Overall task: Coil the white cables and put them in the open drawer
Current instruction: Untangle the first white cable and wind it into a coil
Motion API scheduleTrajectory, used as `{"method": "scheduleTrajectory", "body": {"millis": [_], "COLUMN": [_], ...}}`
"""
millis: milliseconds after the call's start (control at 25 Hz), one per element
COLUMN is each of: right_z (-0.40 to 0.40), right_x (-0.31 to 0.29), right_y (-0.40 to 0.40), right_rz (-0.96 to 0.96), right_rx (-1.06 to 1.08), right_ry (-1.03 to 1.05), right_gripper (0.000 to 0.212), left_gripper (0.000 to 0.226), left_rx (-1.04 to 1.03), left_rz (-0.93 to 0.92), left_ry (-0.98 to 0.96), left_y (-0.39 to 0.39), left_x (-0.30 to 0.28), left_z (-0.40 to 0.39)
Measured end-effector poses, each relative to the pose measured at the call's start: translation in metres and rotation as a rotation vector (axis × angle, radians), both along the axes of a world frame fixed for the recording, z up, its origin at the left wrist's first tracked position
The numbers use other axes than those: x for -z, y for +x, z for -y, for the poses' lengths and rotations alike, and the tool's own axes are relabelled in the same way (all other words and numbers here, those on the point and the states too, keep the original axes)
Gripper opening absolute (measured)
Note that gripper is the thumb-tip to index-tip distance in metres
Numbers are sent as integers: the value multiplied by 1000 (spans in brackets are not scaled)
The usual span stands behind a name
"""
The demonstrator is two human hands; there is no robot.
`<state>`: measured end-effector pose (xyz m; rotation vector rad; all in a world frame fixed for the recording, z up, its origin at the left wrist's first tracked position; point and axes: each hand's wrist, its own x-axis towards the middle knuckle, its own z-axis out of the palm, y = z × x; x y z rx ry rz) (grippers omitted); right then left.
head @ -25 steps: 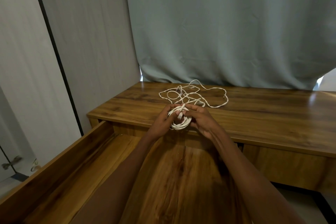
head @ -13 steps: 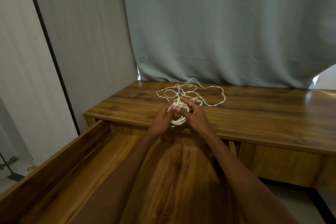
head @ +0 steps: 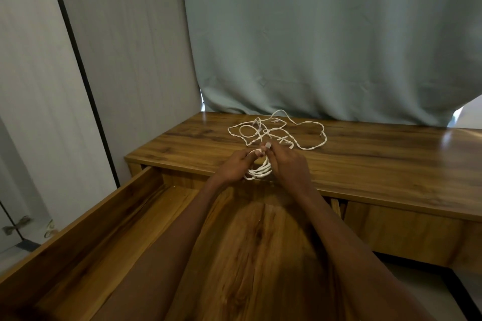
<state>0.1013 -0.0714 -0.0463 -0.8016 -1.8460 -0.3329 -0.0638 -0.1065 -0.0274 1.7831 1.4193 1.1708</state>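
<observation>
Room: a pale grey-green curtain [head: 326, 34] hangs in soft folds behind my desk [head: 378, 164]; matte grey panels [head: 125, 47] with a thin black seam stand to my left.
Desk: glossy brown wood-grain top, flat and straight-edged, with a glare patch at far right.
Drawer: the drawer [head: 86, 221] is pulled out toward me, same brown wood, long straight side wall; I see nothing lying on the part of its floor that shows.
Coil: a small bundle of thin white cable, the coil [head: 259, 171], rounded loops stacked together, held between my hands just above the desk's front edge and the back of the drawer.
Left hand: my left hand [head: 233, 167] has its fingers curled round the coil's left side.
Right hand: my right hand [head: 289, 164] grips the coil's right side, thumb and forefinger pinching a small pale plug end at the top.
Loose cable: the loose cable [head: 276, 133] sprawls in tangled, twisted loops on the desk beyond my hands, near the curtain.
Hidden: my forearms cover much of the drawer floor; the drawer's near end is cut off; how many cables make the tangle I cannot tell.
</observation>
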Motion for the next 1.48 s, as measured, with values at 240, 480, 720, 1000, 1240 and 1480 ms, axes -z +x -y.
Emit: {"method": "scheduleTrajectory", "body": {"millis": [240,480,720,1000,1240,1480], "right_z": [-14,-11,-2,17,15,-4], "right_x": [-31,-40,-31,-17,-17,-4], "right_y": [-7,5,0,0,-3,5], "right_rz": [-754,-882,-751,-413,-637,-496], "right_rx": [-339,-501,-419,-539,-645,-678], "right_ry": [-905,-1331,-1082,-1088,-1118,-1147], "right_gripper": [22,15,22,20,20,32], "left_gripper": [39,35,31,27,33,32], "left_rx": [23,48,-13,-78,-39,22], "left_rz": [-157,-192,-195,-179,-27,54], "left_ry": [231,297,310,313,321,295], "left_y": [4,6,6,-1,2,-1], "left_x": [16,13,14,15,18,17], "left_z": [13,17,15,15,11,9]}}
